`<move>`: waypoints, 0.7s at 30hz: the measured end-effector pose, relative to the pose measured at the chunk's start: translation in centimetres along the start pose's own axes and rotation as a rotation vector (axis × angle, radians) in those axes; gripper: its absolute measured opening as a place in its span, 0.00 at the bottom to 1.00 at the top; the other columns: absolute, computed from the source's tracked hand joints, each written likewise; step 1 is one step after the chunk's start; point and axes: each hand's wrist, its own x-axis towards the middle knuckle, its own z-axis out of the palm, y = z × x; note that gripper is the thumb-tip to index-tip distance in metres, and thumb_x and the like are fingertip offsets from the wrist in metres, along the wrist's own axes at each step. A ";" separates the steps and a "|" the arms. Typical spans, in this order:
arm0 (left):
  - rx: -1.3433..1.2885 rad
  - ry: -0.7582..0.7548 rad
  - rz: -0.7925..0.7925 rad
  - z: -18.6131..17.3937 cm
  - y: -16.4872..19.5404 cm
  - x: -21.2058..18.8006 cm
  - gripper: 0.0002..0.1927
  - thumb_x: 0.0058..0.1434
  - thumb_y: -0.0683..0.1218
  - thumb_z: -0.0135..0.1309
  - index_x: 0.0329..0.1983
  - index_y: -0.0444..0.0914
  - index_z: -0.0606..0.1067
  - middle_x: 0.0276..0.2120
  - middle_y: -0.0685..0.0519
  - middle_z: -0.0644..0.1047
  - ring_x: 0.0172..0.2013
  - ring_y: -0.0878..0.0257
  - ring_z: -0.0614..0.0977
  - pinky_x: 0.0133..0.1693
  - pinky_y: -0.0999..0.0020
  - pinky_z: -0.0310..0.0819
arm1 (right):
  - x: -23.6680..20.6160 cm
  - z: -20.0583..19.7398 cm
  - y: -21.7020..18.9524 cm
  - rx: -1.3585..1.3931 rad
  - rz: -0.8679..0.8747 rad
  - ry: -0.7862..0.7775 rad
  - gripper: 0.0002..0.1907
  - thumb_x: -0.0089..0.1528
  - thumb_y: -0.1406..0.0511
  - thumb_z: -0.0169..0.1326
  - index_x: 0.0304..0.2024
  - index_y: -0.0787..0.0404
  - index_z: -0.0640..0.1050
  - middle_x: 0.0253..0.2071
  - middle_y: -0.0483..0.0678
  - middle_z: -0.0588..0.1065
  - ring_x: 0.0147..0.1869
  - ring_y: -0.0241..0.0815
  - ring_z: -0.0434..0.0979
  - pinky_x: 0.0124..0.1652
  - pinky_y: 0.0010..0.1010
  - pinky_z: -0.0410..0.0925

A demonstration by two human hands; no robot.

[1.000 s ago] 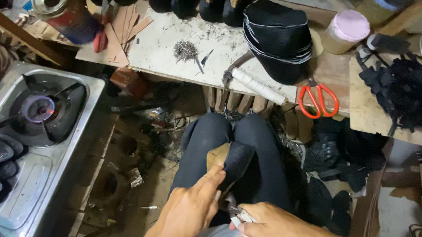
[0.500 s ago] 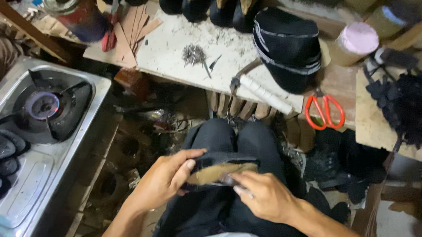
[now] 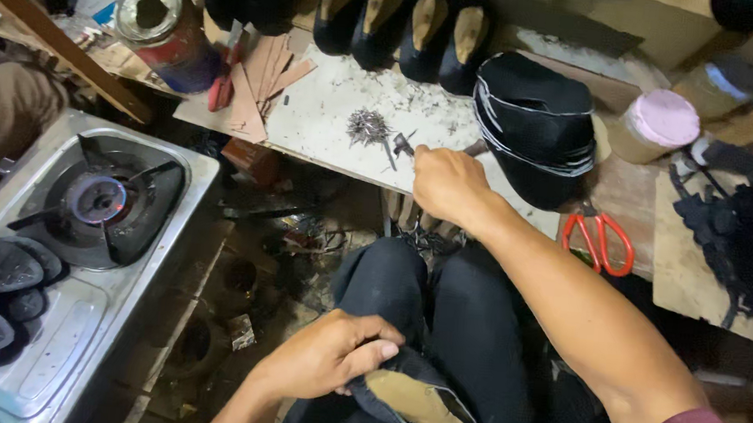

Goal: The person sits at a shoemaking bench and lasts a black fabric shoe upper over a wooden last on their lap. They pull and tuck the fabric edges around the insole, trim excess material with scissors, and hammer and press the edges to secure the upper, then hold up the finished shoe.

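A cluttered pale work board [image 3: 330, 120], speckled with dark scraps, is sitting in front of you, with a steel gas stove [image 3: 84, 218] burning a small flame at nine o'clock. Your left hand [image 3: 322, 358] is resting on your lap at six o'clock, fingers curled tight around the edge of a black shoe upper with a tan insole [image 3: 407, 404], pinning it against your dark trousers. Your right hand [image 3: 449, 183] is reaching out to twelve o'clock, closed on a metal tool handle [image 3: 476, 148] at the board's near edge; what the fist is gripping beyond that I cannot tell. Just beside it, at eleven o'clock, a small heap of grey tacks [image 3: 366, 127] is lying. A stack of black cut pieces [image 3: 537, 126] is standing at one o'clock, red-handled scissors [image 3: 600, 240] at two.
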 end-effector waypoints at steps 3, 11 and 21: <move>-0.068 0.192 -0.008 0.4 -1.4 0.6 0.17 0.69 0.51 0.46 0.51 0.36 0.79 0.22 0.49 0.79 0.20 0.62 0.81 0.26 0.67 0.75 | -0.2 -0.3 0.3 -0.042 0.023 -0.048 0.13 0.58 0.67 0.48 0.42 0.68 0.75 0.37 0.64 0.79 0.44 0.67 0.79 0.45 0.54 0.70; -0.845 0.525 0.128 4.6 -7.0 5.7 0.34 0.71 0.64 0.29 0.62 0.33 0.66 0.48 0.43 0.82 0.46 0.54 0.82 0.52 0.60 0.76 | -12.7 -1.5 7.5 0.379 0.410 0.044 0.25 0.61 0.51 0.54 0.56 0.54 0.78 0.39 0.59 0.82 0.43 0.57 0.85 0.43 0.43 0.73; -1.095 0.009 -0.038 6.5 -9.5 15.8 0.34 0.73 0.66 0.30 0.52 0.33 0.71 0.42 0.36 0.81 0.44 0.45 0.84 0.47 0.53 0.80 | -16.7 1.4 21.3 -0.233 0.545 0.341 0.29 0.65 0.48 0.54 0.56 0.64 0.78 0.52 0.63 0.76 0.50 0.67 0.77 0.46 0.55 0.69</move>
